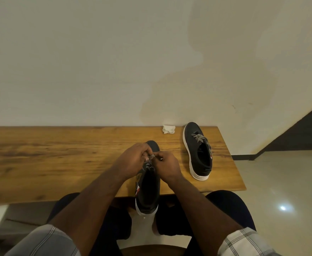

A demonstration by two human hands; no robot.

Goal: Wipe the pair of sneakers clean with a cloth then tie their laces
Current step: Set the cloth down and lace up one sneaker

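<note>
Tying the laces (150, 164) of the near sneaker (148, 183), a seated person works with both hands close together over the shoe's tongue. The left hand (133, 156) pinches a strand of the speckled lace between curled fingers, while the right hand (167, 163) grips the other strand, its dark tip poking out beside the knuckles. The hands nearly touch, probably because a knot is being drawn at that spot.

The near sneaker lies toe-away on the wooden table (59, 154), its heel overhanging the front edge above the person's lap, a position that seems to bring the eyelets within easy reach. The second sneaker (197, 152) stands well to the right near the table's far corner, its laces crossed in what looks like a finished bow, which suggests it has been set aside as done. A crumpled white cloth (168, 129) sits against the wall just left of that shoe's toe, out of the working area, hinting that wiping is over.

Judging from this, the task looks close to its end, with the last knot in hand.
</note>
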